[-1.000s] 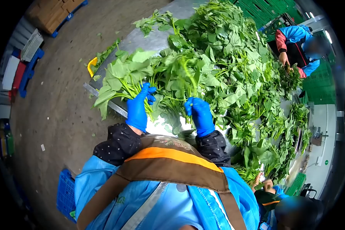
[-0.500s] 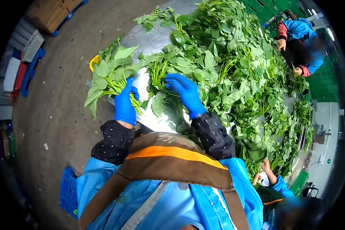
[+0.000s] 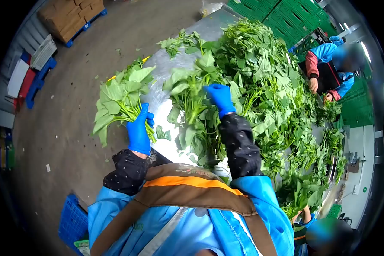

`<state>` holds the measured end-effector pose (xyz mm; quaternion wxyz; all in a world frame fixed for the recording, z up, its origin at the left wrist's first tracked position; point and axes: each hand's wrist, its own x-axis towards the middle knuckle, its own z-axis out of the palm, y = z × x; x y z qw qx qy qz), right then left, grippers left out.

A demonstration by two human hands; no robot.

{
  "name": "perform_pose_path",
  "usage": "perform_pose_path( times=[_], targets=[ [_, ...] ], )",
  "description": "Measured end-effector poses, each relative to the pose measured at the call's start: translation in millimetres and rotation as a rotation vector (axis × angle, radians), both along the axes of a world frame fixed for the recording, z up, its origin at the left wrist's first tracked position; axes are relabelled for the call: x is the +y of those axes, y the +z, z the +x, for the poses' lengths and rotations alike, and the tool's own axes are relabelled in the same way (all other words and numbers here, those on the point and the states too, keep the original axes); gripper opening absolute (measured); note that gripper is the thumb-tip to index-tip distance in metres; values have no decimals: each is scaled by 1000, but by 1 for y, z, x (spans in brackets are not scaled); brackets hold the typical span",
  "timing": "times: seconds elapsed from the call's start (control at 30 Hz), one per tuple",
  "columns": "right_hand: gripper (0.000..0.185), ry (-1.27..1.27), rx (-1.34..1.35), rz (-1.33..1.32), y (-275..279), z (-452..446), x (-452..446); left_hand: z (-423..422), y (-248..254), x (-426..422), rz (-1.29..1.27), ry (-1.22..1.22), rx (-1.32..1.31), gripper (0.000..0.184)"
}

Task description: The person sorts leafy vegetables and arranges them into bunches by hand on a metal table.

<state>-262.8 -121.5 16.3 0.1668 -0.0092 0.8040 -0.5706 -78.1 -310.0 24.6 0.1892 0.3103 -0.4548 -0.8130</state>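
A bunch of leafy greens (image 3: pixel 123 96) is held up at the left edge of the bench, its broad, matte leaves fanning outward and its slim, smooth stems gathered at the base. The left hand (image 3: pixel 141 130), in a thin blue glove, grips those stems, fingers wrapped around them. The right hand (image 3: pixel 219 98), gloved alike, has its fingers curled beside a tuft of upright stems (image 3: pixel 194 100); motion blurs the tuft, and I cannot tell whether the fingers are closed on it.

Right of the tuft spreads a deep, tangled heap of greens (image 3: pixel 260 64), pointed leaves overlapping pale stalks. The bench (image 3: pixel 160 81) is smooth grey metal, glaring white near the person, and the heap hides much of its top. The black sleeves (image 3: pixel 239 145) bear small pale marks; the brown apron (image 3: pixel 192 192) has an orange band and is cut off below.

Beyond the heap, 1 co-worker (image 3: pixel 324 64) reaches into the greens, fingertips hard to make out. Another co-worker (image 3: pixel 328 234) at lower right is mostly cut off, partly behind leaves. Ribbed green plastic crates (image 3: pixel 294 19) stand at the top; cardboard boxes (image 3: pixel 68 17) sit across the concrete floor (image 3: pixel 77 106). Only a sliver of something yellow (image 3: pixel 146 59) shows past the bunch.
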Motion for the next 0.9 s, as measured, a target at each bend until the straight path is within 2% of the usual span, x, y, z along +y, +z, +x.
perform_pose_path(
  times=[0.03, 0.07, 0.17, 0.2, 0.3, 0.43, 0.5, 0.53, 0.57, 0.63, 0.7, 0.77, 0.8, 0.83, 0.9],
  targets=[
    [21, 88, -53, -68, 35, 9, 8, -2, 3, -2, -20, -15, 32, 20],
    [21, 104, -65, -95, 46, 8, 16, -5, 12, 0, -31, -17, 50, 20],
    [21, 115, -71, -171, 41, -2, 43, -12, 46, 13, -46, -60, 100, 21],
    [21, 89, -206, -316, 55, 7, 46, -16, 52, 17, -37, -86, 120, 22],
    [17, -5, 97, -167, 63, 21, 44, -21, 57, 30, -92, -203, 116, 27],
    [24, 195, 245, -57, 60, 40, 32, -36, 47, 55, -164, -414, 94, 26],
    [29, 328, 498, 175, 59, 51, 24, -38, 41, 66, -208, -500, 61, 24],
    [29, 356, 586, 178, 57, 59, 19, -39, 29, 67, -245, -625, -61, 23],
    [29, 384, 676, 181, 55, 66, 15, -37, 20, 73, -200, -614, 42, 21],
    [25, 433, 473, 180, 34, 70, 17, -36, -3, 78, -92, -607, -7, 20],
    [28, 171, 299, -264, 15, 81, 22, -36, -20, 77, 19, -586, 15, 19],
    [27, 0, 364, -360, -6, 85, 42, -30, -32, 70, 67, -613, -13, 22],
    [26, -141, 239, -514, 0, 96, 48, -28, -38, 69, 102, -575, -32, 24],
    [27, -156, 441, -156, -9, 99, 62, -25, -42, 67, 136, -540, -51, 25],
    [30, -369, 351, -223, -22, 115, 78, -24, -47, 65, 91, -509, -80, 24]
  ],
)
